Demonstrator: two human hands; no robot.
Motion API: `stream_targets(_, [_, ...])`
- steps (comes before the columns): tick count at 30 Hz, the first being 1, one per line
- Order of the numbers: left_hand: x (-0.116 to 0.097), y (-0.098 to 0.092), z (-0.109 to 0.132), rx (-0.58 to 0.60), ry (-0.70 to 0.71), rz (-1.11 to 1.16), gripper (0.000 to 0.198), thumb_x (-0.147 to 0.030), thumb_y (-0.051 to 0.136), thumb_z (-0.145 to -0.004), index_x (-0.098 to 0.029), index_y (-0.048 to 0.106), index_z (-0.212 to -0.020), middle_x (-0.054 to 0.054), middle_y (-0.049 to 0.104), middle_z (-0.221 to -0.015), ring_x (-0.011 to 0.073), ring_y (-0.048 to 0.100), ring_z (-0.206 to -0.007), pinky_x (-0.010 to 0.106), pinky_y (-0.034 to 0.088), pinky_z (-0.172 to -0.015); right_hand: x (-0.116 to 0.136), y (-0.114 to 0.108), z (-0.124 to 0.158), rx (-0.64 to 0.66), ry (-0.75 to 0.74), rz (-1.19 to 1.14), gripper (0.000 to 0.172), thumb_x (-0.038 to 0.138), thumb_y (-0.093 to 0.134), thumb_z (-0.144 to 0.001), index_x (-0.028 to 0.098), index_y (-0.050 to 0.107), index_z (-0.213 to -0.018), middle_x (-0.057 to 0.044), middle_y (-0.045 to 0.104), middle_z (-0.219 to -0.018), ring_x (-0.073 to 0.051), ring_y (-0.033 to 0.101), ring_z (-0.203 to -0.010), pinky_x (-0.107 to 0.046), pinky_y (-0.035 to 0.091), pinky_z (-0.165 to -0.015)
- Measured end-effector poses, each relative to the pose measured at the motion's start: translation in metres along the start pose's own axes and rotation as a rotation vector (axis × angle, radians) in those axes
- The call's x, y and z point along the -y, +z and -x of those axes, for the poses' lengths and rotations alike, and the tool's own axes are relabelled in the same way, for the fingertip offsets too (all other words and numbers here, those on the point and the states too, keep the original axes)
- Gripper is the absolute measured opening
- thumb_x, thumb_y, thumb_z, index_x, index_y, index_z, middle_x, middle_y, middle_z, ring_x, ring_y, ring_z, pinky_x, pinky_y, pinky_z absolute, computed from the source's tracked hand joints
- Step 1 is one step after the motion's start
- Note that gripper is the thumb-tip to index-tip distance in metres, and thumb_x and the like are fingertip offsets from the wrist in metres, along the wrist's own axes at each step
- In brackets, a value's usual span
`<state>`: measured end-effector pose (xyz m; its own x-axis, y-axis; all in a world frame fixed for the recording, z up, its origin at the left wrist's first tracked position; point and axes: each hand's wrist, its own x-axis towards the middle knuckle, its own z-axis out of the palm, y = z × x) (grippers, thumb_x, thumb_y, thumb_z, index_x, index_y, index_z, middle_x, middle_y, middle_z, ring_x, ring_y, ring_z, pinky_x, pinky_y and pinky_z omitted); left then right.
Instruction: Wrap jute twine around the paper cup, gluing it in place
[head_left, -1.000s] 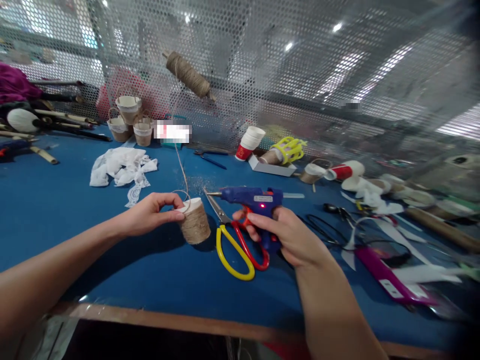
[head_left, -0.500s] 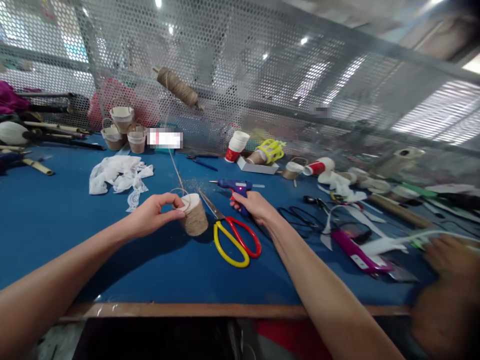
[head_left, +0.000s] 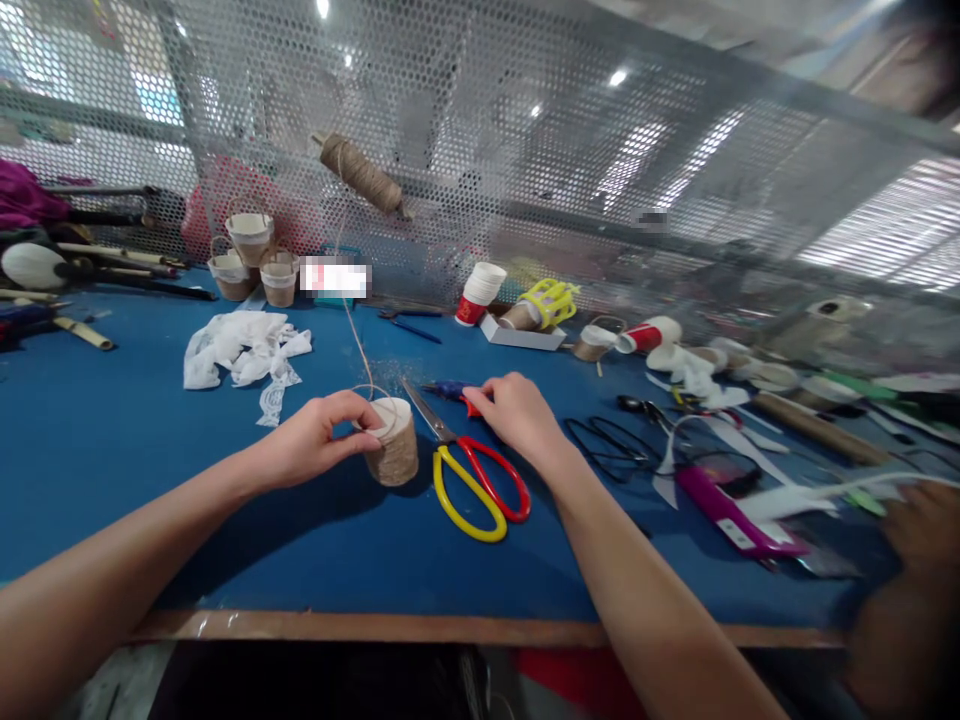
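My left hand (head_left: 330, 432) is closed on the rim of a paper cup (head_left: 395, 455) wrapped in brown twine, tilted above the blue table. From the cup a loose strand of twine (head_left: 355, 335) runs up to a spool (head_left: 361, 175) on the mesh wall. My right hand (head_left: 519, 412) covers most of a blue hot glue gun (head_left: 448, 389), the thumb by its red trigger. Some fingers are hidden behind the hand. Scissors (head_left: 444, 434) with one yellow and one red handle lie between the hands, blades pointing away from me.
White lace (head_left: 244, 345) lies left, before several small twine baskets (head_left: 250, 235). Paper cups (head_left: 480, 292) and a white tray (head_left: 523, 333) stand at the back. Right are black cables (head_left: 611, 445), a purple power strip (head_left: 739, 515) and another person's hand (head_left: 926, 525).
My right hand has turned over the glue gun, which now lies lower and is more hidden, its nozzle still facing left. The left hand keeps hold of the cup; the view has shifted slightly.
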<state>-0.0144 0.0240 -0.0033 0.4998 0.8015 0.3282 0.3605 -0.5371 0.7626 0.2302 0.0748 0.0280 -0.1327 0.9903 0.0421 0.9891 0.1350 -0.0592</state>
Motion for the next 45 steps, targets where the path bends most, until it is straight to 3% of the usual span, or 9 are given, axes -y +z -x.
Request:
stream_targets(3, [-0.002, 0.002, 0.001, 0.021, 0.051, -0.015, 0.012, -0.026, 0.051, -0.081, -0.015, 0.054, -0.076, 0.008, 0.061, -0.087, 0.0182, 0.056, -0.088, 0.034, 0.043, -0.082, 0.028, -0.012, 0.015, 0.039, -0.206, -0.208, 0.037, 0.041, 0.034, -0.09, 0.022, 0.066, -0.095, -0.003, 0.064, -0.106, -0.015, 0.057, -0.098, -0.024, 0.041, -0.082])
stream_targets(6, [-0.005, 0.003, 0.001, 0.033, 0.071, -0.029, 0.012, -0.025, 0.052, -0.081, -0.015, 0.054, -0.075, 0.007, 0.061, -0.084, 0.0182, 0.055, -0.087, 0.034, 0.042, -0.083, 0.053, -0.012, 0.023, 0.201, -0.425, -0.792, 0.03, 0.035, 0.041, -0.088, 0.018, 0.066, -0.092, -0.007, 0.057, -0.117, -0.017, 0.052, -0.107, -0.028, 0.039, -0.088])
stream_targets(9, [-0.007, 0.003, 0.001, 0.039, 0.047, -0.019, 0.011, -0.025, 0.052, -0.08, -0.015, 0.055, -0.076, 0.005, 0.06, -0.082, 0.0172, 0.056, -0.084, 0.031, 0.042, -0.081, 0.065, -0.004, 0.024, 0.317, -0.364, -1.137, 0.018, 0.032, 0.055, -0.079, 0.016, 0.064, -0.077, -0.009, 0.058, -0.114, -0.018, 0.055, -0.101, -0.032, 0.041, -0.085])
stream_targets(12, [-0.008, 0.001, 0.001, 0.038, -0.042, 0.04, 0.013, -0.027, 0.052, -0.08, -0.014, 0.055, -0.079, 0.005, 0.06, -0.085, 0.0165, 0.055, -0.081, 0.03, 0.042, -0.078, 0.062, 0.0, 0.025, 0.236, -0.27, -1.336, 0.013, 0.028, 0.064, -0.071, 0.016, 0.058, -0.066, -0.007, 0.06, -0.106, -0.016, 0.056, -0.095, -0.031, 0.041, -0.084])
stream_targets(17, [-0.008, -0.001, 0.0, 0.058, -0.177, 0.223, 0.018, -0.031, 0.053, -0.078, -0.013, 0.055, -0.077, 0.005, 0.061, -0.085, 0.0159, 0.054, -0.079, 0.028, 0.041, -0.074, 0.049, -0.005, 0.038, 0.081, -0.269, -1.321, 0.017, 0.027, 0.066, -0.069, 0.017, 0.055, -0.061, -0.003, 0.059, -0.09, -0.013, 0.056, -0.081, -0.03, 0.044, -0.078])
stream_targets(24, [-0.012, -0.001, -0.001, 0.061, -0.261, 0.388, 0.019, -0.031, 0.058, -0.074, -0.012, 0.057, -0.076, 0.003, 0.061, -0.079, 0.013, 0.053, -0.072, 0.026, 0.041, -0.07, 0.046, -0.002, 0.049, -0.029, -0.301, -1.265, 0.017, 0.028, 0.063, -0.073, 0.018, 0.054, -0.062, -0.003, 0.06, -0.086, -0.013, 0.056, -0.083, -0.029, 0.043, -0.078])
stream_targets(33, [-0.016, -0.004, 0.002, 0.056, -0.299, 0.574, 0.013, -0.025, 0.064, -0.071, -0.013, 0.06, -0.073, 0.002, 0.062, -0.08, 0.0125, 0.053, -0.075, 0.023, 0.041, -0.069, 0.043, 0.009, 0.052, 0.026, -0.188, -1.35, 0.019, 0.03, 0.063, -0.072, 0.018, 0.053, -0.061, -0.003, 0.06, -0.089, -0.013, 0.055, -0.081, -0.029, 0.042, -0.074])
stream_targets(41, [-0.015, -0.003, 0.004, 0.077, -0.267, 0.719, 0.015, -0.025, 0.069, -0.069, -0.013, 0.062, -0.072, 0.005, 0.064, -0.086, 0.013, 0.055, -0.078, 0.024, 0.043, -0.071, 0.045, 0.012, 0.053, 0.097, -0.179, -1.461, 0.021, 0.03, 0.064, -0.072, 0.018, 0.051, -0.06, -0.002, 0.061, -0.088, -0.013, 0.055, -0.082, -0.031, 0.041, -0.078])
stream_targets(45, [-0.016, -0.004, 0.005, 0.073, -0.269, 0.766, 0.019, -0.028, 0.071, -0.066, -0.012, 0.062, -0.07, 0.006, 0.065, -0.089, 0.0148, 0.057, -0.08, 0.026, 0.044, -0.071, 0.045, 0.014, 0.054, 0.194, -0.191, -1.567, 0.02, 0.03, 0.064, -0.073, 0.019, 0.052, -0.063, -0.002, 0.064, -0.089, -0.013, 0.056, -0.084, -0.031, 0.041, -0.08])
